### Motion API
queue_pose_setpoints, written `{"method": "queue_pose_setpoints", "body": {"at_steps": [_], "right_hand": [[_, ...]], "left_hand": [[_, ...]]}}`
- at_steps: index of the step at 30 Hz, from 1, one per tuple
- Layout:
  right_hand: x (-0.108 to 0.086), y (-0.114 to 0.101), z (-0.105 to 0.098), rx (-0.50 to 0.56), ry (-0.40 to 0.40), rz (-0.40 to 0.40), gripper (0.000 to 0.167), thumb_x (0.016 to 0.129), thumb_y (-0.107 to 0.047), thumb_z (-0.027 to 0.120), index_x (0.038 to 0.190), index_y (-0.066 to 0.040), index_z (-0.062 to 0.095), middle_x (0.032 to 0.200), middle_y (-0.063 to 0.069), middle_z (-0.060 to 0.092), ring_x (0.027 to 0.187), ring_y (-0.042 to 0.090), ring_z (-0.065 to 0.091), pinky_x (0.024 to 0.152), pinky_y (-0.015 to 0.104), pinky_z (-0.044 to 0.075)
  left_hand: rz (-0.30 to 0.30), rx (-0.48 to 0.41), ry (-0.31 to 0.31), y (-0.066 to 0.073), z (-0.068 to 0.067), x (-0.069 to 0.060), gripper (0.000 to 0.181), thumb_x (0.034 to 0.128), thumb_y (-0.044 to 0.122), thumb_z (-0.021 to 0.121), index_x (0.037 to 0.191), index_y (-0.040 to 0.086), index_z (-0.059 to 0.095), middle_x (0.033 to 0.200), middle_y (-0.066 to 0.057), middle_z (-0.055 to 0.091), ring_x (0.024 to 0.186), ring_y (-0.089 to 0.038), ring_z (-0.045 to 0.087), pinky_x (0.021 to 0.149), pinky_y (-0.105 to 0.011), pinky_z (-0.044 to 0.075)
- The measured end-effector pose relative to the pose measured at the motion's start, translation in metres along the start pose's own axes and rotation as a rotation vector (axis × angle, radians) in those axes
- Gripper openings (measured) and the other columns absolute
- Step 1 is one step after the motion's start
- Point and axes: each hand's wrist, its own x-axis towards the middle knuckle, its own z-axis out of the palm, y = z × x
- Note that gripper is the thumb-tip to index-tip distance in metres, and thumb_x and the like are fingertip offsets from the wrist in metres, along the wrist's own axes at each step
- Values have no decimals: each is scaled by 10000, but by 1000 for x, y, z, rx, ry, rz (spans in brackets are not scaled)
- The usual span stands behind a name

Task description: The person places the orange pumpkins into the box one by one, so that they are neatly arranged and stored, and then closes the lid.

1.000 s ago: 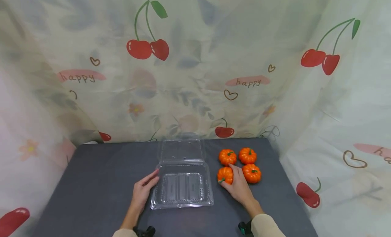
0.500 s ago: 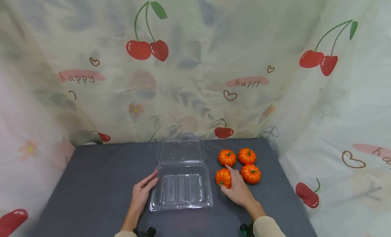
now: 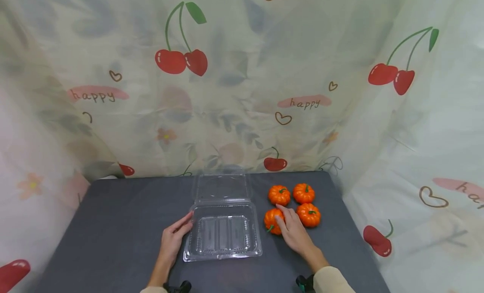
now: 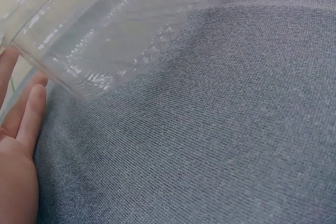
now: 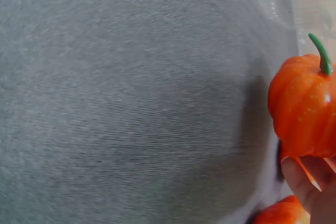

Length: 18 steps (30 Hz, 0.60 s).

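Note:
A clear plastic clamshell container [image 3: 223, 256] lies on the table, its lid [image 3: 222, 188] folded back. My left hand [image 3: 172, 240] rests against the container's left wall, fingers extended; in the left wrist view its fingertips [image 4: 35, 95] are by the rim. My right hand [image 3: 296, 234] touches the right side of the front-left small orange pumpkin [image 3: 271, 221], with the thumb lying against it. In the right wrist view the pumpkin [image 5: 303, 106] shows its green stem, and the fingers meet its lower side. Some of the fingers are hidden.
Three more small pumpkins stand close by: one behind [image 3: 279, 195], one at the back right [image 3: 304, 194] and one at the right [image 3: 309, 215]. A dark grey cloth covers the table [image 3: 124, 234]. A printed curtain [image 3: 227, 95] hangs along its back and sides.
The front-left pumpkin has shifted slightly left and towards me. My right thumb has moved from the pumpkin's near side onto its right side. The left hand stays at the container.

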Motion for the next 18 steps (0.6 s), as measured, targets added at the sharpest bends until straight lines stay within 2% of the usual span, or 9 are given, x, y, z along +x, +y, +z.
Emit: {"method": "queue_pose_setpoints", "body": {"at_steps": [9, 13, 18], "right_hand": [[7, -20, -22, 13, 15, -57, 491, 1070, -367, 517, 1481, -99, 497, 1294, 97, 585, 1181, 270, 557, 1060, 501, 489], [13, -33, -33, 26, 16, -93, 506, 1061, -352, 539, 1489, -87, 488, 1343, 116, 571, 1227, 294, 544, 1100, 524, 470], [19, -49, -44, 37, 21, -131, 516, 1062, -378, 531, 1505, -122, 469, 1415, 89, 552, 1298, 284, 517, 1116, 543, 465]], "left_hand": [[-20, 33, 26, -3, -2, 1, 419, 898, 208, 779, 1307, 150, 709, 1258, 150, 719, 1076, 175, 619, 916, -16, 465], [-23, 46, 21, -3, -3, 1, 414, 903, 205, 774, 1309, 161, 708, 1284, 119, 713, 1077, 168, 622, 912, -16, 465], [8, 47, 13, -4, -3, 2, 404, 905, 202, 776, 1302, 161, 714, 1313, 58, 706, 1077, 142, 642, 914, -23, 474]]}}
